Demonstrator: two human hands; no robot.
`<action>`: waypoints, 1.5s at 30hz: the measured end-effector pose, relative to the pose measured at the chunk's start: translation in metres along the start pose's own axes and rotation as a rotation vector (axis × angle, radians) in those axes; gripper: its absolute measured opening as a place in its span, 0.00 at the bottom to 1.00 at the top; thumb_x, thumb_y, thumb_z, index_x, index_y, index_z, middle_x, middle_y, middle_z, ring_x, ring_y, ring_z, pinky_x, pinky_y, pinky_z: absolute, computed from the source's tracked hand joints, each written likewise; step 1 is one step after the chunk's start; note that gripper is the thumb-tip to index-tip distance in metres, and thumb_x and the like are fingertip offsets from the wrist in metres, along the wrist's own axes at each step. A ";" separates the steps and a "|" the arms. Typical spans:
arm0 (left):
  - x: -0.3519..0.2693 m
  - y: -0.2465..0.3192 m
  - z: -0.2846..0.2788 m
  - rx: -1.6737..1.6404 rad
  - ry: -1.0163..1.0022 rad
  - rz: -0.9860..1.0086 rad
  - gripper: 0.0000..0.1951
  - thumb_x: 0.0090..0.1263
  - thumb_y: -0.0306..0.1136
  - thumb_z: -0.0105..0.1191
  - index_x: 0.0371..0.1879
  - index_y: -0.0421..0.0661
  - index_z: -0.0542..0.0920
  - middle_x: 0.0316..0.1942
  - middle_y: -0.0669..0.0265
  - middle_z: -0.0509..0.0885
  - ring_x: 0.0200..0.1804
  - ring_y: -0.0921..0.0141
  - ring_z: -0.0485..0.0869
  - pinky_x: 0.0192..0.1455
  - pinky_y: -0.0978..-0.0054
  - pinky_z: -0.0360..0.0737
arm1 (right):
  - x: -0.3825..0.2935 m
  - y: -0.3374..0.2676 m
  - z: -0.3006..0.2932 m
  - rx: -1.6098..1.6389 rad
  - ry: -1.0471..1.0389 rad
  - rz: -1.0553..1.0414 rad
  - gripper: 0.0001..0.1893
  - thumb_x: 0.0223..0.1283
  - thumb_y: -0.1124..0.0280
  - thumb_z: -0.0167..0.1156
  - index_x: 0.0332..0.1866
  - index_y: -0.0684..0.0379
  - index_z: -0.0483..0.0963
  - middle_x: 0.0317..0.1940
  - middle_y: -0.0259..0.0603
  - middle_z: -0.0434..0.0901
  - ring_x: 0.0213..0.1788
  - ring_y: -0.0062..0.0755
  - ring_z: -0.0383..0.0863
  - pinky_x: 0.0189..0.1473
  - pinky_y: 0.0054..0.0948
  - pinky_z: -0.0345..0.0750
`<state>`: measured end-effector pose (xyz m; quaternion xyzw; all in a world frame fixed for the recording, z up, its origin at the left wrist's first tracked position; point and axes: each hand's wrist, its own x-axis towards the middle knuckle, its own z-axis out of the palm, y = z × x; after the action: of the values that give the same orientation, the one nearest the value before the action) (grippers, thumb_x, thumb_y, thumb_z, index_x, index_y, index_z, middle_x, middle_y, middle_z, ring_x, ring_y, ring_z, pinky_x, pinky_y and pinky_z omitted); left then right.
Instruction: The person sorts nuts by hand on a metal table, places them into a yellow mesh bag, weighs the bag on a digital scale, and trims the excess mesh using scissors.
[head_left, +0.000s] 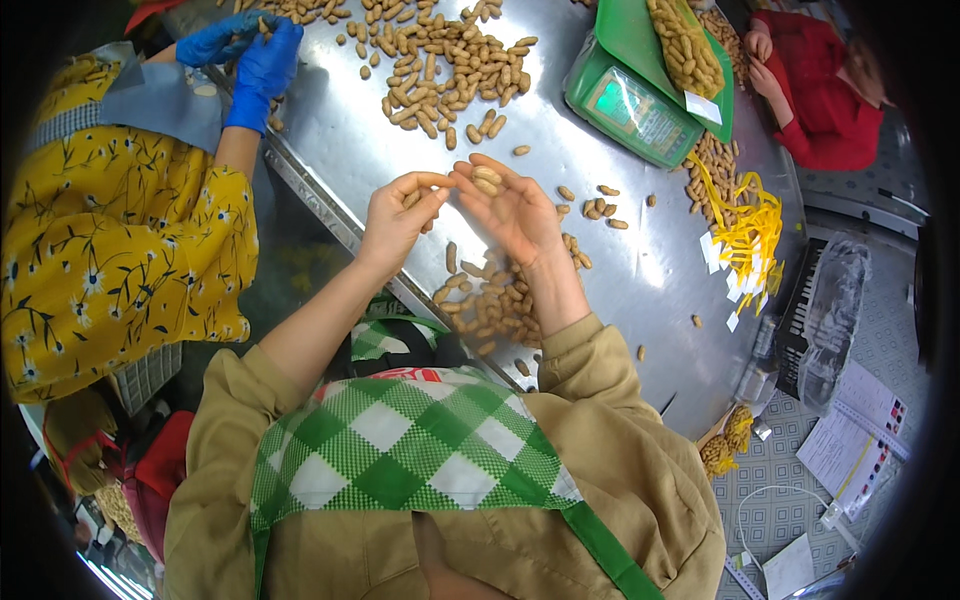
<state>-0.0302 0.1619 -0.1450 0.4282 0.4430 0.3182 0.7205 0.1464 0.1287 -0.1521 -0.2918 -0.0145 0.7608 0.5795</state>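
My left hand (399, 219) is curled, with a peanut in its shell (412, 199) partly showing between the fingers. Its thumb and forefinger point toward my right hand (514, 214). That hand is turned palm up and cupped, and unshelled-looking detail aside, whole peanuts (487, 180) rest on its fingers. Both hands are above the metal table (637, 292). Below them, near the table's front edge, lies a loose heap of peanuts (499, 307), partly hidden by my right wrist. A few more peanuts (600, 208) are scattered to the right.
A larger peanut pile (457, 71) covers the table's far side. At right stand a green scale (630, 112) with a filled net bag (684, 49), and yellow nets with white tags (746, 232). A blue-gloved co-worker (262, 75) works at left; another person in red (832, 97) is far right.
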 end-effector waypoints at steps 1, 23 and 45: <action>-0.001 0.001 0.000 0.073 -0.002 0.056 0.09 0.66 0.28 0.55 0.42 0.38 0.81 0.21 0.74 0.73 0.23 0.82 0.68 0.26 0.85 0.65 | -0.001 0.001 0.004 -0.048 0.010 0.006 0.24 0.64 0.70 0.35 0.62 0.74 0.60 0.58 0.60 0.68 0.61 0.50 0.71 0.63 0.39 0.72; -0.001 -0.006 -0.006 0.123 -0.065 -0.039 0.09 0.67 0.31 0.56 0.40 0.41 0.81 0.18 0.79 0.70 0.20 0.84 0.66 0.22 0.86 0.62 | -0.019 0.007 0.011 -0.707 0.081 -0.077 0.15 0.66 0.76 0.51 0.55 0.70 0.70 0.46 0.50 0.79 0.46 0.36 0.82 0.48 0.26 0.81; -0.004 0.000 -0.014 1.103 -0.281 0.014 0.13 0.53 0.38 0.66 0.30 0.42 0.82 0.21 0.61 0.80 0.24 0.69 0.79 0.29 0.72 0.73 | -0.031 -0.033 0.004 -1.954 -0.133 0.189 0.12 0.48 0.66 0.67 0.33 0.64 0.80 0.24 0.36 0.81 0.24 0.23 0.77 0.29 0.25 0.73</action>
<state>-0.0446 0.1636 -0.1471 0.7822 0.4407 -0.0158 0.4401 0.1779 0.1132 -0.1233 -0.5991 -0.6465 0.4721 0.0180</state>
